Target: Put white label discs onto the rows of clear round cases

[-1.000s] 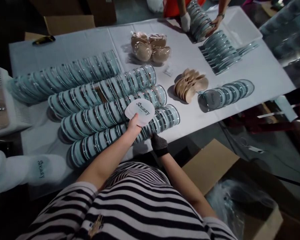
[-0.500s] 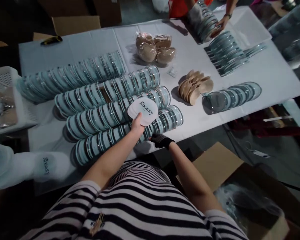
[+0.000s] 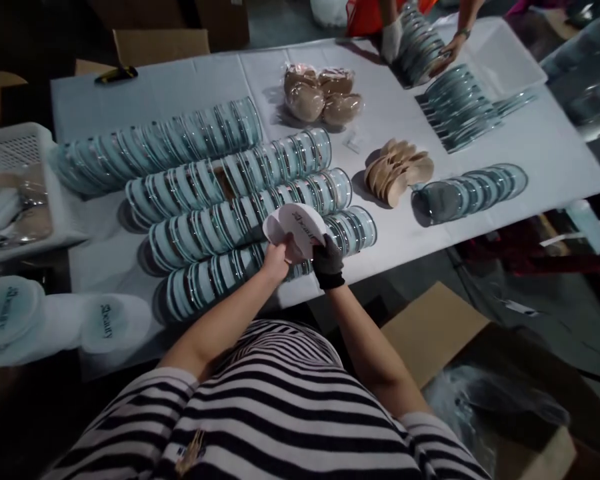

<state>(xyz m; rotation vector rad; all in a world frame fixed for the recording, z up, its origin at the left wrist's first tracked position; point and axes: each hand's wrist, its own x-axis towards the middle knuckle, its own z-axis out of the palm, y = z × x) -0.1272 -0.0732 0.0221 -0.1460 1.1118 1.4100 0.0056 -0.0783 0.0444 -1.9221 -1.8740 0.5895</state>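
Note:
White oval cards with dark lettering are held over the nearest rows of clear round cases. My bare left hand is closed on the cards from the left. From the right, my right hand, in a dark glove, grips the edge of the top card, which is lifted and bent away from another one. Below my hands lies the front row of cases, with more rows behind it. My fingertips are partly hidden by the cards.
Bagged beige pads, loose beige pads and overlapping cases lie on the table. Baskets flank it, with stacked white cards at left. A person's hands handle cases at back right.
My right hand has risen from beside the front row to the cards and taken hold of one. The cards have turned and spread apart. The view has shifted slightly.

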